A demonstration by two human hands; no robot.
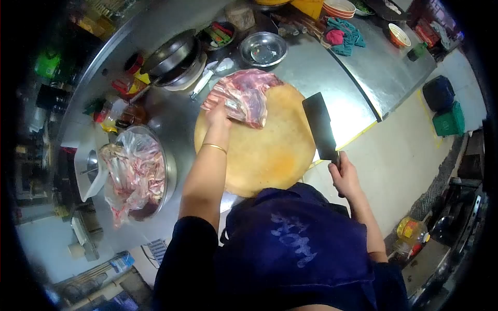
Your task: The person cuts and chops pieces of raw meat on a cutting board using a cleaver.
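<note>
A slab of raw ribs (244, 96) lies at the far left part of a round cutting board (264, 155), partly over its edge. My left hand (218, 115) grips the near left end of the meat, and a thin bangle circles that wrist. In my right hand (345, 176) is the handle of a cleaver (320, 126). Its broad dark blade points away from me, beside the board's right edge and apart from the meat.
Left of the board, a metal basin (168, 173) holds bony raw meat (132, 176) in clear plastic. Behind stand a metal bowl (263, 49), stacked pans (171, 57) and a white-handled knife (202, 84). A teal cloth (348, 39) lies at the back right.
</note>
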